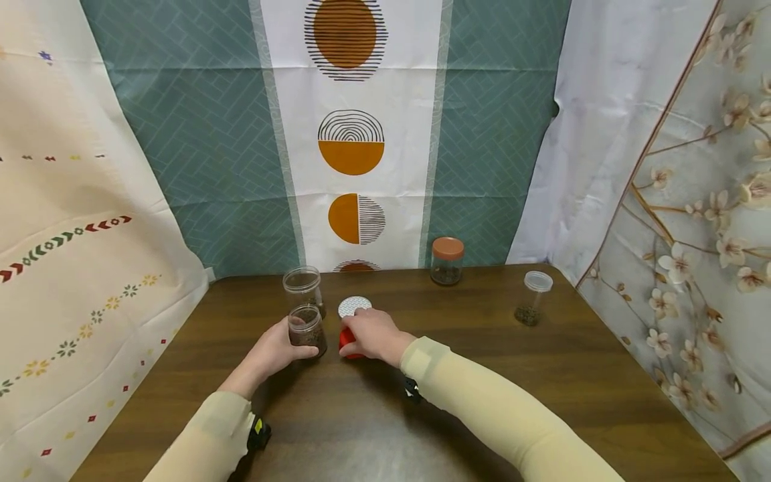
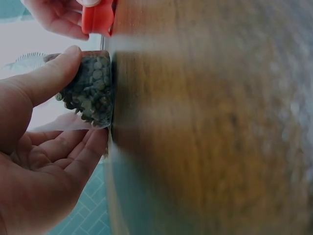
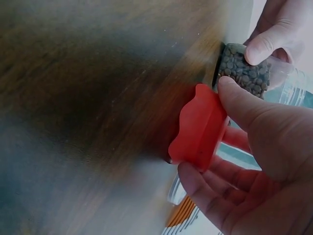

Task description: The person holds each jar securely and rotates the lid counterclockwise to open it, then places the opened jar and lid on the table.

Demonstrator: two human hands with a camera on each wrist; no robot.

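Observation:
My left hand grips a clear open-topped jar that stands upright on the table, thumb on one side and fingers on the other. Small dark pellet-like pieces fill its lower part in the left wrist view. Just to the right, my right hand holds a red piece with a wavy edge by its sides, low at the tabletop. Its exact kind I cannot tell. A round, white-patterned disc lies right behind that hand.
Behind the held jar stands a wider open clear jar with some dark contents. Farther right on the brown wooden table are a jar with an orange-brown lid and a white-capped container with green bits. Curtains hang around the table.

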